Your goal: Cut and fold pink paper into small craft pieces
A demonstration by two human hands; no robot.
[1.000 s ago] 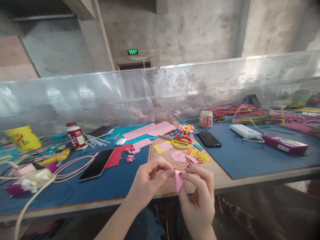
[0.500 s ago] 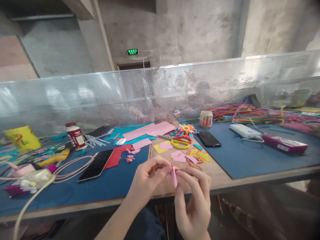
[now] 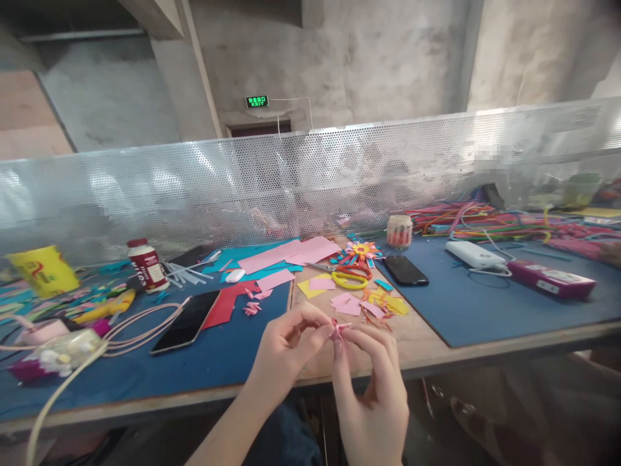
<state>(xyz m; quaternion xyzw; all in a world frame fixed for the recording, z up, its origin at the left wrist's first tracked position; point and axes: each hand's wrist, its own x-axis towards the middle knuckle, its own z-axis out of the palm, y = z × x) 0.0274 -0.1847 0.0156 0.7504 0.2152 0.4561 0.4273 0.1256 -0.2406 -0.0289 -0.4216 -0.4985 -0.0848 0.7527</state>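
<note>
The left hand (image 3: pixel 286 353) and right hand (image 3: pixel 373 388) each pinched 1 small folded pink paper (image 3: pixel 338 327) at the fingertips, above the counter's (image 3: pixel 427 340) near edge; uneven pulling might tear it or drop it floorward.

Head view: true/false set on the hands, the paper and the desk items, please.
1. Left hand and right hand both pinch a small pink paper. True.
2. The scissors are in the right hand. False: they lie on the board beyond the hands.
3. A phone lies on the blue mat, left of the left hand. True.
4. The yellow cup stands at the far right. False: it is at the far left.
</note>
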